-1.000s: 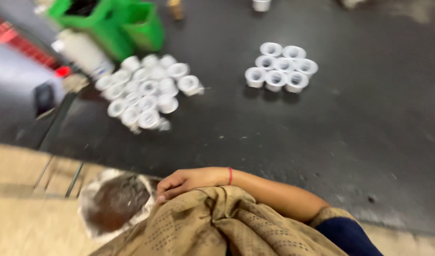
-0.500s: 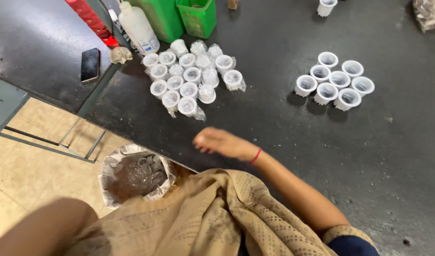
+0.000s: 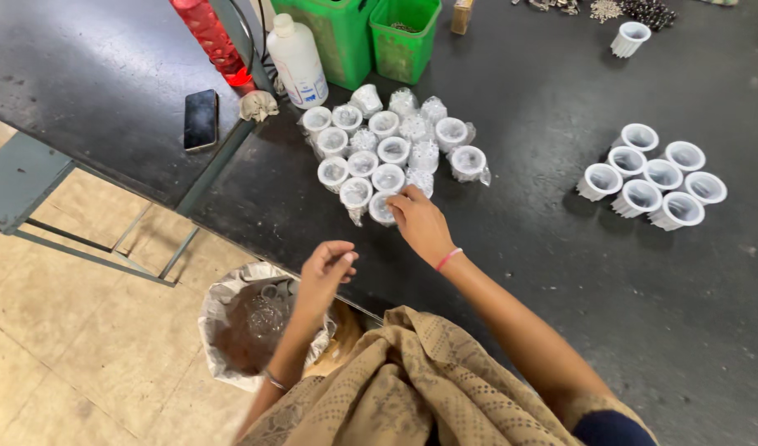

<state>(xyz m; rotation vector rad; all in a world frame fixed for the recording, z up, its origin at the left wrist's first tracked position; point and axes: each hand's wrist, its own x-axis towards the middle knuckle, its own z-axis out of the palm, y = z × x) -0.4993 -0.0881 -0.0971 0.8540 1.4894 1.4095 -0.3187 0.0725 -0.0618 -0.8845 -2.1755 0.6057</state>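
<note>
My right hand reaches onto the black table and its fingertips touch a plastic-wrapped white cup at the near edge of a cluster of wrapped white cups. Whether it grips that cup I cannot tell. My left hand hovers above a sack on the floor, fingers loosely curled, with no visible object in them. A second group of unwrapped white ribbed cups sits to the right.
At the table's far side stand two green bins, a white bottle and a red cylinder. A phone lies on a neighbouring dark table. A lone white cup stands far right. Tiled floor lies left.
My right hand has moved forward from the table's edge to the wrapped cup cluster. My left hand has come into view over the sack. The view has shifted up and left.
</note>
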